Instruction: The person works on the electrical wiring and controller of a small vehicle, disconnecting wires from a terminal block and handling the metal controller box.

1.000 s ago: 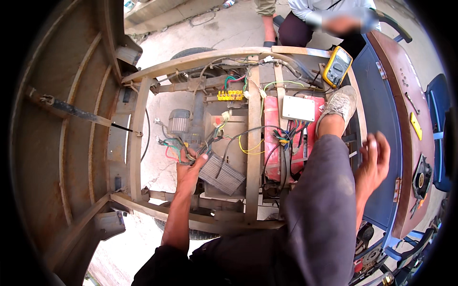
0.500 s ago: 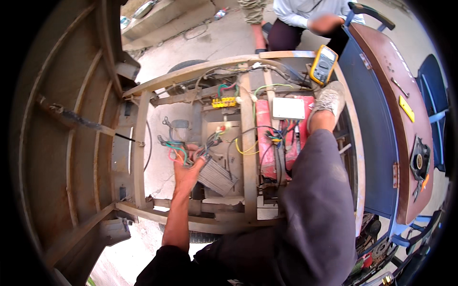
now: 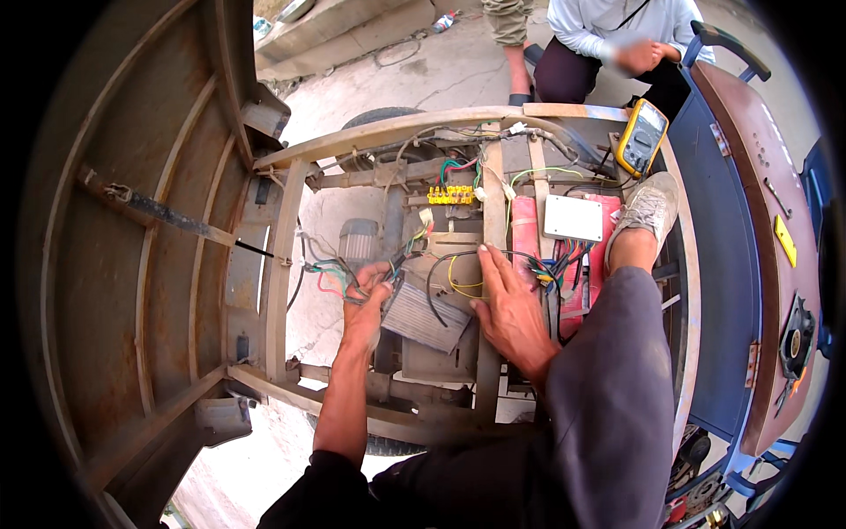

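My left hand (image 3: 366, 300) is closed around a bundle of wires (image 3: 332, 271) beside a finned grey metal box (image 3: 428, 316). Loose ends with green and red wires stick out to the left of its fingers. The box lies tilted over a plate inside the open metal frame (image 3: 291, 238). My right hand (image 3: 515, 322) has its fingers stretched out along the frame's crossbar (image 3: 493, 203), holding nothing that shows. Yellow and black wires (image 3: 463, 282) run between the hands. Right of the crossbar is a white box (image 3: 573, 218) with multicoloured leads, on red-wrapped blocks (image 3: 525, 220).
A yellow terminal block (image 3: 450, 195) sits behind the hands. A yellow multimeter (image 3: 642, 138) leans at the frame's far right corner, near my shoe (image 3: 646, 212). A brown-topped seat (image 3: 749, 176) holds tools at the right. Another person (image 3: 608, 53) crouches beyond the frame.
My right hand has come into view and lies at the crossbar. My left hand stays on the wires beside the finned box. The whole view has shifted, so things appear farther right and lower.
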Tool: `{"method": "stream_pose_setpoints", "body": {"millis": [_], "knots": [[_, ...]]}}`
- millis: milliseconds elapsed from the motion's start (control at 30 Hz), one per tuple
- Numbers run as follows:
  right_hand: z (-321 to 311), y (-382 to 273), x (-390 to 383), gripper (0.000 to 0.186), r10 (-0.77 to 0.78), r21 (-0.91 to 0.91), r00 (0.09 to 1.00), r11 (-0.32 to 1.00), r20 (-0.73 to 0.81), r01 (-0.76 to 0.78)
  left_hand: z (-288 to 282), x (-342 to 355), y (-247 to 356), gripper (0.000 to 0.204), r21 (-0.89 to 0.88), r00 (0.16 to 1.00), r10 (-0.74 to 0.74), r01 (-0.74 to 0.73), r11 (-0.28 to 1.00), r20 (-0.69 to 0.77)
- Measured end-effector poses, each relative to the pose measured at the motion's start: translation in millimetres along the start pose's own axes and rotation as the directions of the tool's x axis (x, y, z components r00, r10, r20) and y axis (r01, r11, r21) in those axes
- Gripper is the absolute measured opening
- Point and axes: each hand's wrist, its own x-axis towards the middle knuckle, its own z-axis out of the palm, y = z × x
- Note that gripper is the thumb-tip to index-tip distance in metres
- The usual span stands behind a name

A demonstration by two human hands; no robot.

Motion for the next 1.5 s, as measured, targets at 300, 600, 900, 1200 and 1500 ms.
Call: {"method": "stream_pose_setpoints", "body": {"millis": [300,600,900,1200,1500], "knots": [[29.8,21.8,0.0,0.05,0.071,-0.078,0.997,0.995,0.032,-0.068,18.1,14.1,2.1,0.035,-0.065,0.994,0.085,-0.081,0.995,0.067],[28.2,13.3,1.2,0.042,0.007,-0.049,0.998,0.999,-0.07,-0.01,39.8,44.1,-4.1,0.036,-0.036,0.953,0.046,-0.06,0.998,-0.299],[15.4,4.0,-3.5,0.056,-0.004,0.037,0.996,0.999,-0.085,0.007,37.5,-23.7,37.5,0.033,0.031,0.884,0.37,-0.377,0.926,-0.287],[-13.1,-22.8,-23.1,0.097,-0.128,0.131,0.988,0.985,0.088,0.116,50.0,-28.2,57.8,0.031,-0.167,0.999,-0.044,0.045,0.985,0.006],[-25.7,-19.2,-69.4,0.102,0.165,0.747,0.986,0.654,0.006,-0.114,101.4,-75.7,65.6,0.089,-0.163,0.89,0.243,-0.193,0.968,0.387]]}}
